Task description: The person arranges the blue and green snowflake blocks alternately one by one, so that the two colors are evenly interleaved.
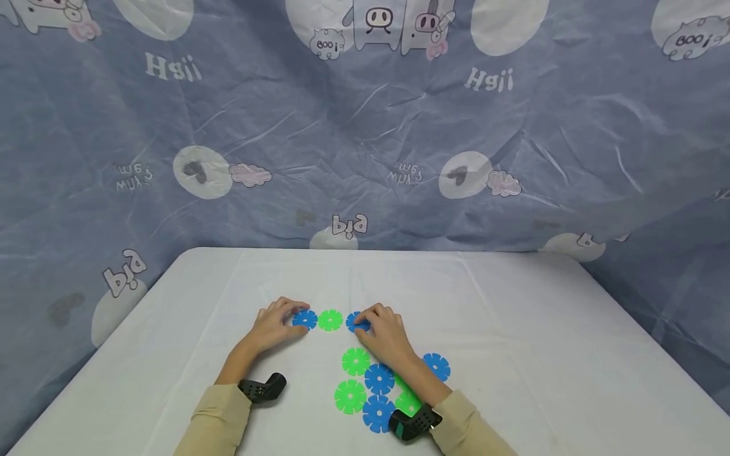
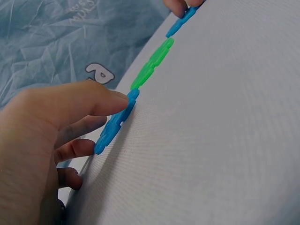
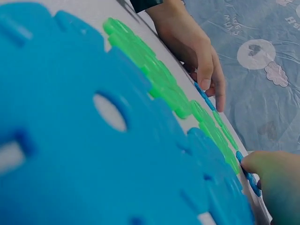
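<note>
loose blue and green discs sit nearest, some under the right forearm. further up, toward the far edge of the white table, there's a row: left hand grips the left blue disc between thumb and fingers, green disc mid-row, right hand pinches the right blue disc.

The right wrist camera partly hides a green disc — in its own view, a blurred blue disc overruns the left edge.
</note>
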The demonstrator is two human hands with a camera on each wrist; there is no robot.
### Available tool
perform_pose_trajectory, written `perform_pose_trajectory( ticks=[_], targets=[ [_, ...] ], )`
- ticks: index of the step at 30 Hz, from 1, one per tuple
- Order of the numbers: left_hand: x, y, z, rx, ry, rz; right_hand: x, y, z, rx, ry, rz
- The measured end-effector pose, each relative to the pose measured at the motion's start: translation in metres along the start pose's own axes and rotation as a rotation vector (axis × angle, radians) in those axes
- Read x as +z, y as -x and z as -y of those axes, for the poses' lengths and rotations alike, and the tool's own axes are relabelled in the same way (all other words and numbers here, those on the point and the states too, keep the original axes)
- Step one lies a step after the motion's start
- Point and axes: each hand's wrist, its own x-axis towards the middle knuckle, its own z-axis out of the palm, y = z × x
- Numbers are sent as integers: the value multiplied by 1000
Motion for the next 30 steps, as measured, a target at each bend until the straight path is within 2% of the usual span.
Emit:
perform_pose_trajectory(
  ticks=[9, 18, 30],
  targets=[
    [1, -2, 1, 1, -16, -4, -1, 0, 0, 29, -24, 18],
    [1, -2, 2, 1, -14, -6, 1, 0, -3, -41, -41, 59],
    [2, -2, 4, 1, -11, -3, -7, -1, 1, -46, -43, 115]
  ],
)
